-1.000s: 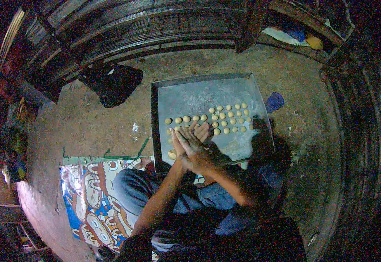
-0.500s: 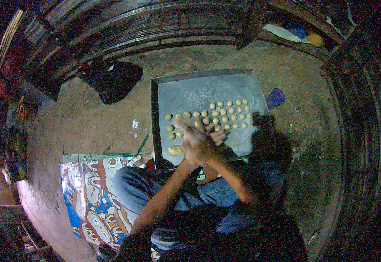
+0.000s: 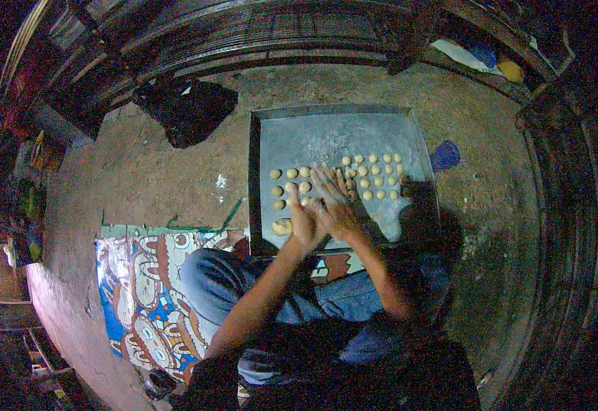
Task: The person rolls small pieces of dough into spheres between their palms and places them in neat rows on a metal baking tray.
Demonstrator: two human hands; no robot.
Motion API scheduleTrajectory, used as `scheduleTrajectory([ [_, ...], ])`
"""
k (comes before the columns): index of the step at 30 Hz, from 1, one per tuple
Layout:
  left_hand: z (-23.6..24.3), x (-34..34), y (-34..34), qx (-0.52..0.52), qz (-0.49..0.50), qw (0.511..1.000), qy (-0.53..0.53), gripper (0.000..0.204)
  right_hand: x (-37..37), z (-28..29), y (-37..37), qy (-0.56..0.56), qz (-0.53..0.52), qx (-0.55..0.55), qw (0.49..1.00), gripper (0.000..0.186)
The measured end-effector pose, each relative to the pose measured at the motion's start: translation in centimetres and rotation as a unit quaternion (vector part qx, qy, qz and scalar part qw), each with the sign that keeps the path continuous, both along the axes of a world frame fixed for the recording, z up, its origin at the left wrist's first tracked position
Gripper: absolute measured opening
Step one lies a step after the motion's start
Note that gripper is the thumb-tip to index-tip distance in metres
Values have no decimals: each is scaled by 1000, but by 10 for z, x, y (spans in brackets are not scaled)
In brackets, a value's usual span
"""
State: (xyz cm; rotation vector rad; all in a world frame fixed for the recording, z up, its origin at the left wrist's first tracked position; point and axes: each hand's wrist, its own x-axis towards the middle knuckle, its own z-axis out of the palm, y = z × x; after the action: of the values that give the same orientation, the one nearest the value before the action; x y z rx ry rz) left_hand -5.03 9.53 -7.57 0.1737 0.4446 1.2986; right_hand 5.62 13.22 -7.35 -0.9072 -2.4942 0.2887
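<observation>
Over the near half of a grey metal tray, my left hand and my right hand are brought palm to palm. The fingers of my right hand stretch out toward the far side, a little blurred. My left hand has its thumb raised and its fingers extended, partly behind the right. Whatever lies between the palms is hidden. Small pale dough balls stand in rows to the right, and more dough balls sit to the left. A larger lump of dough rests at the near left of the tray.
A black plastic bag lies on the bare floor beyond the tray's left side. Against the tray's right edge is a purple object. A cartoon-printed mat spreads at the near left, beside my crossed legs in jeans.
My hands have slid against each other: the right hand's fingers now point farther forward, and the left thumb shows upright. The whole view has shifted slightly.
</observation>
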Motion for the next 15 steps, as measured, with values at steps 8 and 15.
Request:
scheduleTrajectory([
  [8,0,20,9,107,6,993,-55,102,-11,0,-4,50,-21,-70,996,76],
  [15,-15,5,19,124,2,969,-214,99,-9,39,-27,-52,15,-88,995,78],
])
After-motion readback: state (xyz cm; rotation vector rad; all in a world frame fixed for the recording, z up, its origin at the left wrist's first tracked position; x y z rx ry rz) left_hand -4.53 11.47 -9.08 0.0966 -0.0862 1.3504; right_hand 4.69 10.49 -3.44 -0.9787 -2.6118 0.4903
